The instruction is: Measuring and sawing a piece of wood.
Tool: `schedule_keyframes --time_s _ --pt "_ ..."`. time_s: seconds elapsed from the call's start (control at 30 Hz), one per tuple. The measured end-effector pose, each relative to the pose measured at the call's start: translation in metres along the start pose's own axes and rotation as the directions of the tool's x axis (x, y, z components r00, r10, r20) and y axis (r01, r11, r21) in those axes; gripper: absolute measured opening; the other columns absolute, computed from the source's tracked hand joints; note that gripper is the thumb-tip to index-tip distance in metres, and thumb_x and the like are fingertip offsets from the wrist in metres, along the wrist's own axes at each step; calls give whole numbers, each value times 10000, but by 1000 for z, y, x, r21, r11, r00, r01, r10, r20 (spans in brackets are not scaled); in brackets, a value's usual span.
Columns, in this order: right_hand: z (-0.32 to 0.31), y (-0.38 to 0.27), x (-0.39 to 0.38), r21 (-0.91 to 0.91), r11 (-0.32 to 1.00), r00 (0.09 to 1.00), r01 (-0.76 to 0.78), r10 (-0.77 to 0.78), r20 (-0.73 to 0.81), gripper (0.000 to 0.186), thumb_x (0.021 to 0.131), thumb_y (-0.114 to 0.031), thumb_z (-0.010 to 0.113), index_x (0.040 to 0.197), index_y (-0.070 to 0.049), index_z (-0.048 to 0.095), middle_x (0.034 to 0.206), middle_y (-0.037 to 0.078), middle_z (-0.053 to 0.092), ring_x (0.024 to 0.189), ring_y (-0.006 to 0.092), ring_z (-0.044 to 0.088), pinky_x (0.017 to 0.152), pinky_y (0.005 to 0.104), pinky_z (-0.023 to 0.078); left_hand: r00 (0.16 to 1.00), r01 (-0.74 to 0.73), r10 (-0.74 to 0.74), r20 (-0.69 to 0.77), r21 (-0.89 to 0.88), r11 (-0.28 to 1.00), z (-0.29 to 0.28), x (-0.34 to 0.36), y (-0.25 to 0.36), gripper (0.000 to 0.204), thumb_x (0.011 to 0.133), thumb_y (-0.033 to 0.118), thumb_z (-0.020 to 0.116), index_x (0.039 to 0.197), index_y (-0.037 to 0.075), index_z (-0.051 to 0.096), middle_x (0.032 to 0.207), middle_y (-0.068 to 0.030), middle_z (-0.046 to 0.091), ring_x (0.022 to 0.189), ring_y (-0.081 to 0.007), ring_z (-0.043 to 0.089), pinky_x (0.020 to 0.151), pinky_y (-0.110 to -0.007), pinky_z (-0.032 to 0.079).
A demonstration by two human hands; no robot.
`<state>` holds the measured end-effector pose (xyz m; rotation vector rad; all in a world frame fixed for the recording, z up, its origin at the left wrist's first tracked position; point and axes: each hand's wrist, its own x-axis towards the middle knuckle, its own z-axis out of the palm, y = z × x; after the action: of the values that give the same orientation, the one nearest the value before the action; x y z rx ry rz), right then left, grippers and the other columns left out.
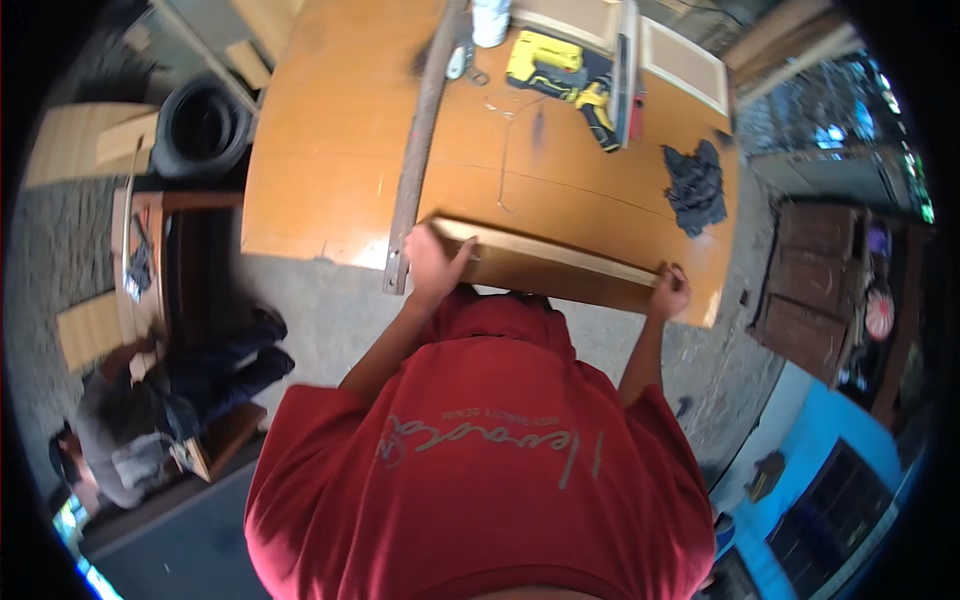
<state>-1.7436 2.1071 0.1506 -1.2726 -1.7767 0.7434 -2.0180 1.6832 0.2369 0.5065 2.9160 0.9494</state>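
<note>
At the near edge of the orange-brown table (pixel 330 150), a wooden panel (pixel 560 273) stands on edge, its pale narrow side facing up. My left hand (pixel 435 265) grips the panel's left end, thumb laid along the near face. The fingers of my right hand (pixel 672 292) are closed at its right end. Just left of my left hand, a long grey-brown wooden bar (pixel 415 165) runs away across the table. What the panel's underside rests on is hidden.
Toward the far side lie a yellow-black power tool (pixel 543 57), a second yellow-black tool (pixel 597 108), a white container (pixel 490 22) and a pale framed panel (pixel 686 62). Crumpled black material (pixel 695 185) is at right. On the left, a person (pixel 150 420) sits near tires (pixel 200 125).
</note>
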Motion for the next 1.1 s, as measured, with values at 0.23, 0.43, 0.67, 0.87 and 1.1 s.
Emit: schedule_keyframes --time_s 0.23,0.43,0.67,0.87,1.1 --pt "-1 9 25 -229 934 946 276 -221 238 218 847 -257 877 975 -121 766 1064 102 767 1054 323 688 954 480 525 999 22 -14 -42 189 982 45 14 13 1016 956 571 685 1612 -97 292 1539 -300 415 1514 -465 318 1240 -585 244" --pt "2 -14 15 -368 881 943 297 -211 256 276 828 -262 872 1055 -171 745 1045 75 748 1060 342 668 944 496 496 998 -4 19 -68 205 979 52 10 9 1059 963 629 653 1692 1 211 1741 -278 202 1620 -460 154 1305 -599 123" --pt "172 -125 89 191 935 851 300 -352 390 257 899 -201 821 1097 -55 747 990 136 766 944 338 733 866 461 567 999 -46 38 33 313 949 52 9 13 835 984 621 625 1674 225 370 1780 -176 198 1639 -412 157 1308 -601 115" --pt "270 -210 134 -383 891 811 243 31 585 445 877 -353 854 1149 -13 764 1126 202 781 1083 357 756 949 452 599 999 -30 16 46 325 945 53 9 12 839 1005 647 581 1690 230 335 1781 -187 185 1645 -410 135 1307 -603 114" --pt "274 -182 172 -475 824 737 309 109 668 422 834 -404 867 1031 -34 815 1068 225 786 1015 396 766 930 482 614 996 -61 38 79 308 949 49 17 22 833 1011 644 559 1693 225 327 1783 -193 174 1649 -410 116 1311 -594 96"
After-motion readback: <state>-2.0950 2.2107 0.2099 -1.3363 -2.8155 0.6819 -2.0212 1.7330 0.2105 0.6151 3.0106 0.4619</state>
